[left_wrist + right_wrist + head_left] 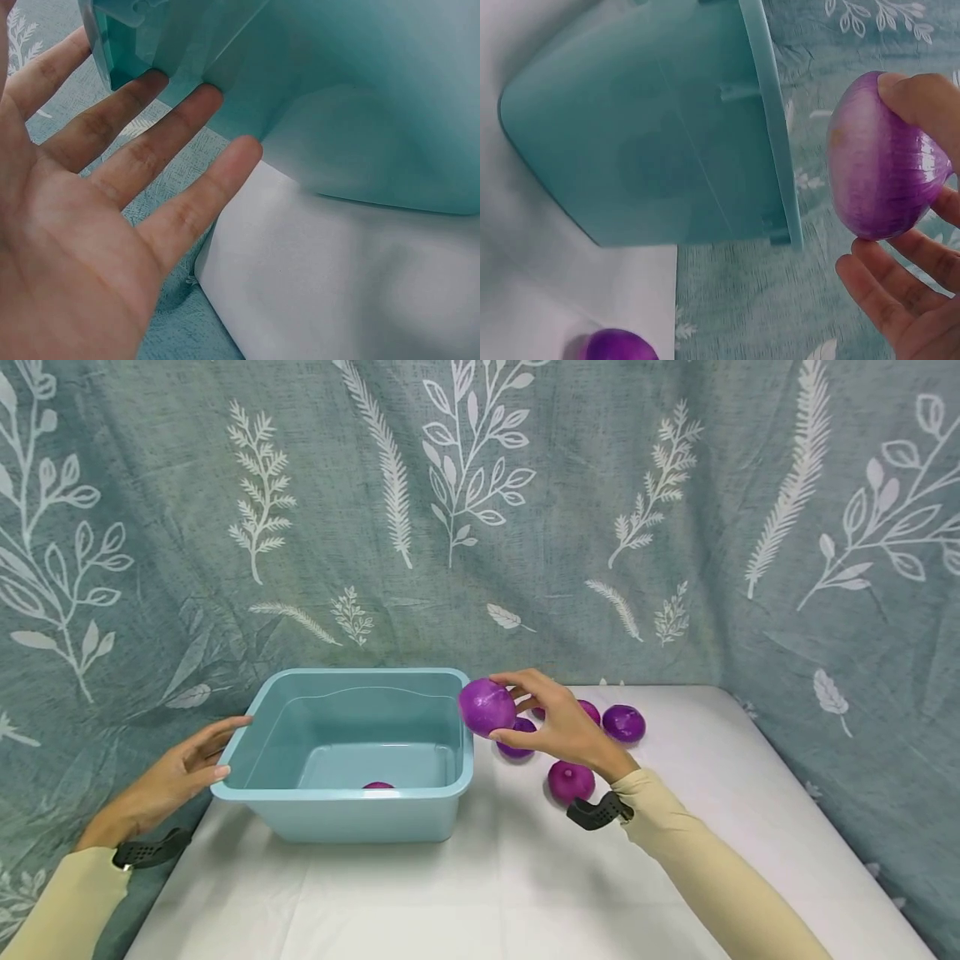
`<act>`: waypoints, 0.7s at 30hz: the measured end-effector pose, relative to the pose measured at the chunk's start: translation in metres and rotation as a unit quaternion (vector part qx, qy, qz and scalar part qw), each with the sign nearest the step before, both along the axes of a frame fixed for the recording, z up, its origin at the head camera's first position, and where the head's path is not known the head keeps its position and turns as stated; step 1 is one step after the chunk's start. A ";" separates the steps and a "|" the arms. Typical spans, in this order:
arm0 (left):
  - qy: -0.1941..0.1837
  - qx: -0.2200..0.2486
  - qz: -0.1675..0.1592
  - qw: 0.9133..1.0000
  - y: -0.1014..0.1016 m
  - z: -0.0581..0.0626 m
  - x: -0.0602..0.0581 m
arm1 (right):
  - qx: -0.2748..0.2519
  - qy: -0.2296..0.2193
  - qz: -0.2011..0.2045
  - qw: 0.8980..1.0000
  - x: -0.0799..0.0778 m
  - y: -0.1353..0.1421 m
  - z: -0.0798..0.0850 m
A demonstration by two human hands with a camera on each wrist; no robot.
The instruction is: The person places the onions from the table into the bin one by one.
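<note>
My right hand (543, 710) holds a purple onion (486, 707) between thumb and fingers, at the upper right rim of the light-blue basin (345, 817). The right wrist view shows the onion (881, 161) outside the basin wall (652, 142), level with its rim. My left hand (168, 777) rests at the basin's left side, and its nearly straight fingers (169, 146) lie along the outer wall. Inside the basin, the top of another purple onion (378, 785) shows over the front rim; the rest is hidden.
Several purple onions lie right of the basin on the white table (390, 902): one in front (570, 782), one at the far right (624, 724), others partly behind my right hand. A patterned blue-green cloth (555, 602) hangs behind and beside the table.
</note>
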State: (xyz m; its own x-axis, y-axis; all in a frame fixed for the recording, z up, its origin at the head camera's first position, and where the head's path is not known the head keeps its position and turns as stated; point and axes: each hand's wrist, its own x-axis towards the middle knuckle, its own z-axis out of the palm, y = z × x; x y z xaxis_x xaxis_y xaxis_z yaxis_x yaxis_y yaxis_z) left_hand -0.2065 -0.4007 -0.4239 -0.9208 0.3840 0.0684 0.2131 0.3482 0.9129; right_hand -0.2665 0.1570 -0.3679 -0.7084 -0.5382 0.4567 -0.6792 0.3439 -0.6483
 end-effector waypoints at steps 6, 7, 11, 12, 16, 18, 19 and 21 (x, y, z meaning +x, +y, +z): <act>0.004 -0.001 0.001 1.000 -0.001 -0.001 0.000 | -0.005 0.011 0.033 0.999 0.002 -0.016 -0.002; 0.005 -0.002 0.001 1.000 -0.001 -0.001 0.000 | -0.006 0.009 0.037 0.999 0.003 -0.019 -0.003; 0.006 -0.001 -0.004 1.000 -0.002 -0.002 0.000 | -0.004 0.003 0.047 0.999 0.005 -0.026 -0.005; 0.006 -0.001 -0.005 1.000 -0.002 -0.002 0.000 | -0.002 0.003 0.048 0.999 0.005 -0.028 -0.006; 0.001 0.004 -0.004 1.000 -0.002 -0.001 0.000 | 0.007 0.007 0.051 0.999 0.006 -0.032 -0.007; -0.001 0.008 -0.005 1.000 -0.001 -0.001 0.000 | 0.014 0.012 0.050 0.999 0.006 -0.032 -0.008; -0.001 0.010 -0.006 1.000 -0.001 -0.001 0.000 | 0.018 0.015 0.050 0.998 0.005 -0.033 -0.008; 0.000 0.008 -0.006 1.000 -0.001 -0.001 0.000 | 0.028 0.022 0.047 0.998 0.005 -0.032 -0.009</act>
State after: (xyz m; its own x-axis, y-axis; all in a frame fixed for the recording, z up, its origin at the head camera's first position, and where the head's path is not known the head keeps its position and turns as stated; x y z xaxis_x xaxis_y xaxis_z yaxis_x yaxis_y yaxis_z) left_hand -0.2062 -0.4014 -0.4248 -0.9163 0.3934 0.0755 0.2176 0.3307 0.9183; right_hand -0.2611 0.1250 -0.3771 -0.6329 -0.6271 0.4542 -0.7380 0.3111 -0.5988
